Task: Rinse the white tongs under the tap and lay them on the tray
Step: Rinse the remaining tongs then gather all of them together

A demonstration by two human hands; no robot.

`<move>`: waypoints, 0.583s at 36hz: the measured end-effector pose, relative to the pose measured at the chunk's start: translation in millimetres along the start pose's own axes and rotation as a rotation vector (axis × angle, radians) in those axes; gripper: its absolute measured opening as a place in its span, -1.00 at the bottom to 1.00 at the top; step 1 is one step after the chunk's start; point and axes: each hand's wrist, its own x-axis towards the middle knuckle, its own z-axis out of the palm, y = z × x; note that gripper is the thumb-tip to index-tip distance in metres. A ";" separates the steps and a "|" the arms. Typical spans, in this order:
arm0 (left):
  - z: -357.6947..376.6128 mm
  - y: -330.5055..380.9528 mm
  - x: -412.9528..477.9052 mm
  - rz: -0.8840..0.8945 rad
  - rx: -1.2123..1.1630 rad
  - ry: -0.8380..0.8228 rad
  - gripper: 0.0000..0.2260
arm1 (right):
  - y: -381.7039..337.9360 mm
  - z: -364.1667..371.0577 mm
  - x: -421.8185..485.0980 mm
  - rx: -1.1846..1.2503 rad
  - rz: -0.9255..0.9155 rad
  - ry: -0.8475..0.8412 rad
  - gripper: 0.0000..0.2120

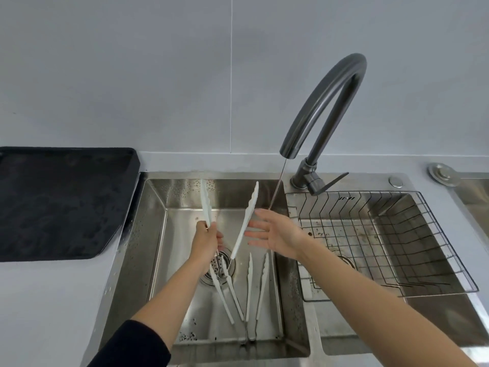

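Note:
My left hand (205, 241) grips one arm of a pair of white tongs (244, 223) above the left sink basin, their tips spread wide and pointing away from me. My right hand (275, 231) is held flat with straight fingers just right of the tongs' other arm, under a thin stream of water (277, 185) from the dark curved tap (328, 107). Two more white tongs (225, 290) (255, 295) lie on the basin floor near the drain. The black tray (60, 202) sits on the counter at the left, wet and with nothing on it.
The steel left basin (156, 234) has wet, speckled walls. A wire rack (383, 242) fills the right basin. The tap's lever (333, 182) points right. Two round metal fittings (444, 174) sit on the counter behind the rack.

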 end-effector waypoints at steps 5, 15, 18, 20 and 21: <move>-2.2 -36.9 -1.2 -0.129 0.071 -0.058 -0.88 | 29.4 -0.3 7.3 -0.121 0.112 0.018 -0.73; -2.9 -103.3 -18.5 -0.347 0.396 -0.140 -0.79 | 98.8 1.7 27.8 -0.241 0.385 0.129 -0.57; -0.5 -112.7 -20.9 -0.438 0.381 -0.155 -0.77 | 112.4 4.0 35.2 -0.284 0.429 0.154 -0.50; 1.3 -118.4 -19.0 -0.459 0.397 -0.171 -0.73 | 118.4 3.1 40.2 -0.304 0.453 0.172 -0.49; 1.5 -120.0 -18.1 -0.470 0.407 -0.176 -0.72 | 120.1 2.7 41.4 -0.317 0.462 0.179 -0.49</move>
